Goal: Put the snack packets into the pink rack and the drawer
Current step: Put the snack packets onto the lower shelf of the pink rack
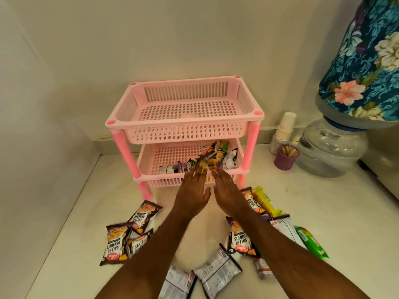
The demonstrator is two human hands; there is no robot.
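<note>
A two-tier pink rack (250, 147) stands on a white counter against the wall. Its top basket holds nothing; the lower basket holds several snack packets (212, 157) piled at the right. My left hand (192, 190) and my right hand (226, 190) reach side by side to the lower basket's front edge, fingers straight, fingertips at the packets. Neither hand grips anything. More salted-peanut packets (115, 244) lie on the counter at the left, others (238, 238) under and beside my right forearm, and several lie face down (216, 270) near the front. No drawer is in view.
A stack of paper cups (285, 127), a purple toothpick holder (286, 157) and a water dispenser jug (332, 152) with a floral cover stand to the right. Yellow and green packets (265, 200) lie near the rack's right leg. Walls close in on the left and back.
</note>
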